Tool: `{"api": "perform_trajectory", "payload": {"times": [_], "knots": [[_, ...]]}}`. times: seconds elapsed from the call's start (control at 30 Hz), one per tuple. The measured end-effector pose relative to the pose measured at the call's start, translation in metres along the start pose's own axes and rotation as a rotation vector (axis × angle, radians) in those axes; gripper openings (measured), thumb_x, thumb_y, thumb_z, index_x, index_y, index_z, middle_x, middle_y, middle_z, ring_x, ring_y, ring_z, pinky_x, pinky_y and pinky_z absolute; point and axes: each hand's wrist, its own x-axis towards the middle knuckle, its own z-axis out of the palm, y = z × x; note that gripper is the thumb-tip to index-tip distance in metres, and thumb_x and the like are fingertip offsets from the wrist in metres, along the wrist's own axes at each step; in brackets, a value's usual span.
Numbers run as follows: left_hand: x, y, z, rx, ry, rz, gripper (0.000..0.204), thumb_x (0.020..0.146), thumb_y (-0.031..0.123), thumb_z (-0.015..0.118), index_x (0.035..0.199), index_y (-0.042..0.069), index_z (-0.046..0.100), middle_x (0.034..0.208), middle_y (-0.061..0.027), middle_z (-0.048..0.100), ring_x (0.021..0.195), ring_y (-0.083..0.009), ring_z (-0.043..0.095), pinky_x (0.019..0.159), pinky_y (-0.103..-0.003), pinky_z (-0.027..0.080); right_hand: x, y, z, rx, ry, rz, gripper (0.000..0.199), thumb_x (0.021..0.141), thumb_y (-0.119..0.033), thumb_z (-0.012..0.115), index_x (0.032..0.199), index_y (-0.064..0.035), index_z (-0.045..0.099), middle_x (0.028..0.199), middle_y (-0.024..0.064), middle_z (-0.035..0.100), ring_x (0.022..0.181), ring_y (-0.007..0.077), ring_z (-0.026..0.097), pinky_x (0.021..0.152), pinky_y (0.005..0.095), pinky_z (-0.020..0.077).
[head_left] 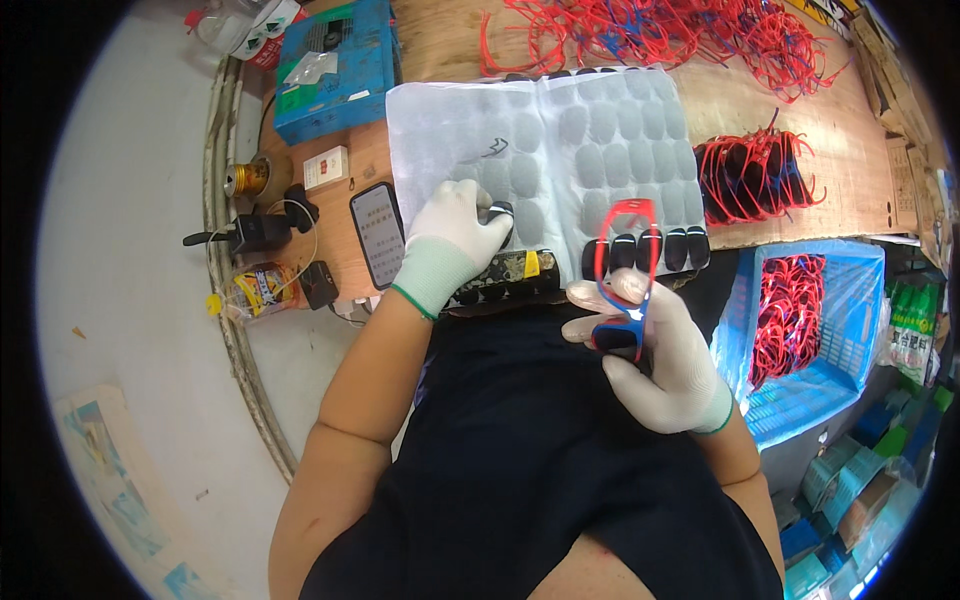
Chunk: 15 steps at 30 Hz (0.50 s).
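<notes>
My right hand (675, 365), in a white knit glove, holds up a red and blue glasses frame (652, 255). A dark lens (614, 338) sits in its lower, blue-edged opening; nothing dark shows in the upper, red one. My gloved left hand (452, 235) pinches a small dark lens (506, 222) between thumb and fingers, over the white paper. Under that thin paper sheet (460, 110) lie rows of dark oval lenses. A few uncovered lenses (677, 248) line its near right edge.
A heap of red and blue frames (690, 35) lies at the back. Frames with dark lenses (755, 175) are stacked at right, above a blue crate (850, 330) of frames. Left are a phone (377, 235), a blue box (335, 75) and a black adapter (260, 233).
</notes>
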Motion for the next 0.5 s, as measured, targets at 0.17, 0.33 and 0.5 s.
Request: {"api": "perform_trajectory", "payload": {"times": [0.17,0.33,0.5], "knots": [[-0.037,0.020,-0.024,-0.646,0.002,0.123,0.029,0.091,0.016,0.070,0.113,0.002,0.057,0.102,-0.0078,0.062,0.080,-0.0181,0.066,0.074,-0.030,0.054,0.002,0.017,-0.005,-0.055,0.166,-0.111,0.041,0.085,0.016,0.045,0.124,0.0019,0.045,0.101,0.0150,0.071,0.089,0.0204,0.071,0.083,0.0328,0.0561],[-0.078,0.043,-0.023,-1.465,-0.518,0.163,0.016,0.101,0.010,0.060,0.109,0.006,0.048,0.099,-0.0062,0.060,0.075,-0.0098,0.059,0.066,-0.026,0.050,0.017,0.003,0.009,-0.221,0.122,0.116,0.029,0.088,0.006,0.056,0.117,0.0016,0.051,0.089,0.0121,0.070,0.081,0.0179,0.071,0.077,0.0297,0.0542],[-0.075,0.026,-0.020,-0.853,-0.171,0.315,0.019,0.094,0.011,0.069,0.106,0.004,0.057,0.097,-0.0060,0.064,0.079,-0.0159,0.065,0.070,-0.031,0.053,0.007,0.012,0.007,-0.097,0.245,0.155,0.019,0.091,0.002,0.060,0.108,0.0028,0.053,0.089,0.0112,0.072,0.083,0.0157,0.071,0.079,0.0296,0.0557]]}}
